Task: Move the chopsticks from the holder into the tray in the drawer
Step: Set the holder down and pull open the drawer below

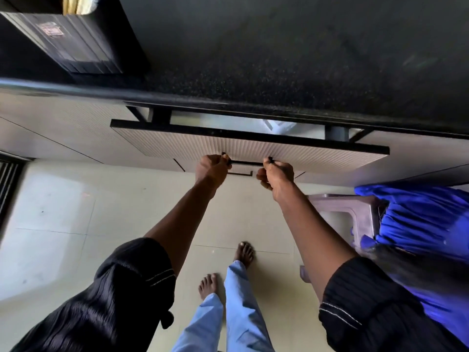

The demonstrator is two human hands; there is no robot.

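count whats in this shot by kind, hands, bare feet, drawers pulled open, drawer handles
hands: 2, the left hand and the right hand, each gripping an end of the top handle
bare feet: 2, one ahead of the other
drawers pulled open: 1, the ribbed drawer under the counter
drawer handles: 2, the gripped handle and a lower handle
total: 7

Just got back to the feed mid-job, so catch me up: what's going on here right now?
A person stands at a dark counter with both hands on the black handle of the top drawer. The left hand grips its left end, the right hand its right end. The drawer is only partly open, showing a narrow gap with something pale inside. No chopsticks or holder can be made out, so none have been moved yet as far as this view shows.
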